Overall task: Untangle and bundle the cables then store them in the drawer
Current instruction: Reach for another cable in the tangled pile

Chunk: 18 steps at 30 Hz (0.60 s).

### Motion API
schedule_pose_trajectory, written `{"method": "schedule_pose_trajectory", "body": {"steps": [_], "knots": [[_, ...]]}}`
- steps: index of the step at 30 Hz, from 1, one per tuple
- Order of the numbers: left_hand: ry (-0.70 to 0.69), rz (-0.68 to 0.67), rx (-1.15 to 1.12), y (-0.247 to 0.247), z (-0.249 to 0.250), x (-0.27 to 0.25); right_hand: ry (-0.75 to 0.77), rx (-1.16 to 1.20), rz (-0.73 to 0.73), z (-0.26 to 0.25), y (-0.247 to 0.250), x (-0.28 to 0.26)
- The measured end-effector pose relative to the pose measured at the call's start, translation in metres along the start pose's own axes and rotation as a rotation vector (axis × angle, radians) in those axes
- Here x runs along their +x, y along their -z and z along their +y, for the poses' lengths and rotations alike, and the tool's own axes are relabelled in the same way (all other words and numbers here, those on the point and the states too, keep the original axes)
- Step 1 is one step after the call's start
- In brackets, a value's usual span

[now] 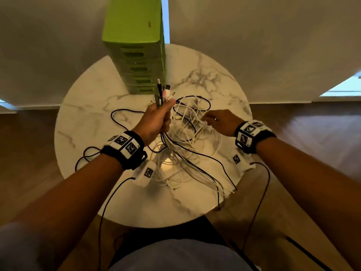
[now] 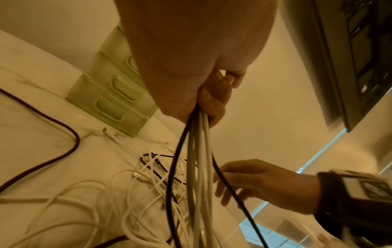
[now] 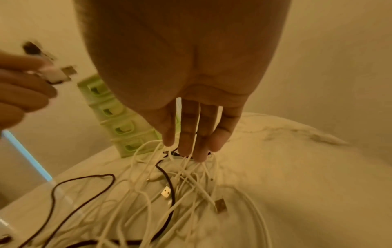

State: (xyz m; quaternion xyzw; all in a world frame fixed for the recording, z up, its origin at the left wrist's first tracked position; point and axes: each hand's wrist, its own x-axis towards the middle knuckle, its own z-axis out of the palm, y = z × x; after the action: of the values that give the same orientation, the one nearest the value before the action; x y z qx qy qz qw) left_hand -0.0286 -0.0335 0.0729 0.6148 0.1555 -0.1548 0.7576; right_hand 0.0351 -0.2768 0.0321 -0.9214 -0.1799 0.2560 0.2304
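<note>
My left hand (image 1: 159,119) is raised over the round marble table (image 1: 218,75) and grips a bunch of black, grey and white cables (image 2: 197,151), whose plugs (image 1: 165,90) stick up above the fist. The strands hang from that hand (image 2: 210,97) into a loose tangle of white and black cables (image 1: 187,132) on the tabletop. My right hand (image 1: 216,121) reaches into the tangle from the right with straight fingers (image 3: 191,132); thin white strands run between them. A green drawer unit (image 1: 136,55) stands at the table's far side, its drawers closed.
A black cable loop (image 1: 121,116) lies left of my left hand. Loose plug ends (image 3: 220,205) lie among the white cables. Dark leads trail from both wrist cameras off the near table edge. Wooden floor surrounds the table, with a pale wall behind.
</note>
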Motion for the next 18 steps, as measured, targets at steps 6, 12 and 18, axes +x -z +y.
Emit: {"method": "schedule_pose_trajectory", "body": {"steps": [6, 12, 18], "knots": [[0.025, 0.046, 0.02, 0.004, -0.005, 0.012, 0.041, -0.31, -0.143, 0.014, -0.009, 0.082], [0.027, 0.07, 0.004, 0.004, -0.005, 0.013, 0.147, -0.549, -0.114, 0.023, -0.009, 0.1], [0.027, 0.071, 0.015, 0.009, -0.006, 0.012, 0.36, -0.486, 0.264, 0.018, 0.057, 0.092]]}}
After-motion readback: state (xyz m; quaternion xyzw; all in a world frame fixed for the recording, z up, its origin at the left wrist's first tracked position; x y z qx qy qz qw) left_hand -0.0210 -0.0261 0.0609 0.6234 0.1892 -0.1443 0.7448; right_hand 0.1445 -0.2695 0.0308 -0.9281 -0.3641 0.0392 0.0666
